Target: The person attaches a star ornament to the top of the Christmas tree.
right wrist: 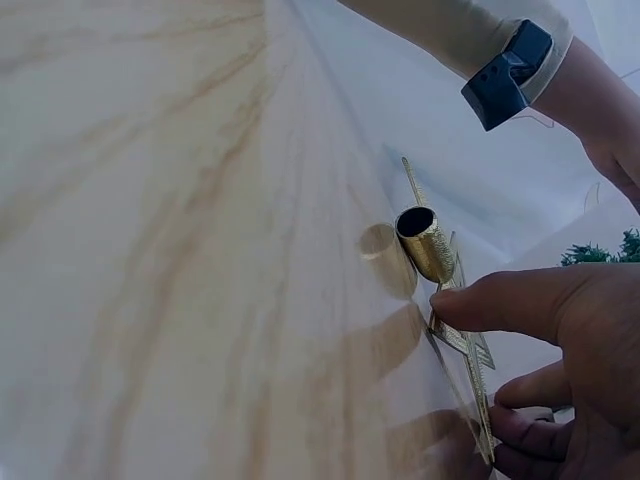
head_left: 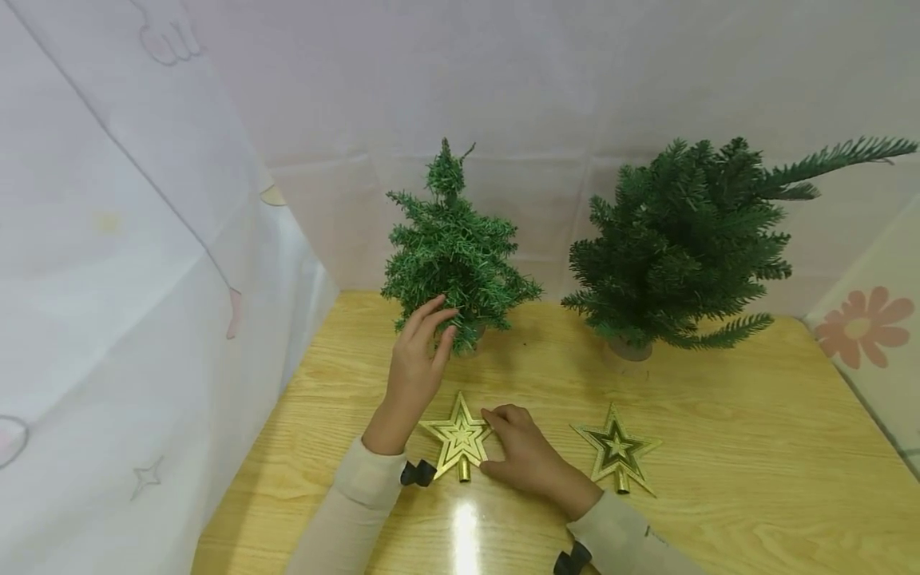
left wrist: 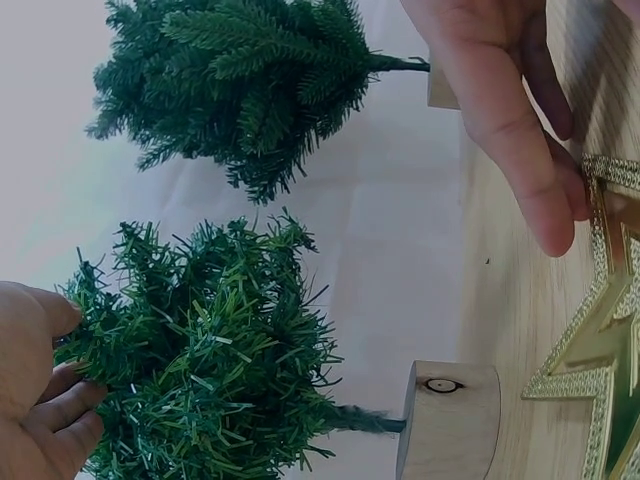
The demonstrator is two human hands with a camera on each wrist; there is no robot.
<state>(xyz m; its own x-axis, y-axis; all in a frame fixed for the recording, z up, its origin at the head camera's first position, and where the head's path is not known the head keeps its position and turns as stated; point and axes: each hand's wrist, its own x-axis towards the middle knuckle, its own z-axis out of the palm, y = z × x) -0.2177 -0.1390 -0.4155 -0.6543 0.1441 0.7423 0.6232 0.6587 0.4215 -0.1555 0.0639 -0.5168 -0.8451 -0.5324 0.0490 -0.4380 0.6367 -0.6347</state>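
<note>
In the head view, my left hand (head_left: 417, 363) is raised at the front of the smaller green Christmas tree (head_left: 456, 247), its fingers loosely bent at the lower branches. The left wrist view shows those fingertips against the foliage, with nothing gripped. My right hand (head_left: 528, 451) holds the right side of a gold star tree topper (head_left: 462, 435), thumb at a lower point and fingers at the right point. Its hollow socket (right wrist: 425, 245) faces the near side in the right wrist view. Whether the star fully rests on the table cannot be told.
A second gold star (head_left: 616, 447) lies on the wooden table (head_left: 755, 447), right of my right hand. Behind it stands a bushier, darker tree (head_left: 683, 239) with a long branch jutting right. Pale printed cloth (head_left: 517, 80) hangs behind and at the left.
</note>
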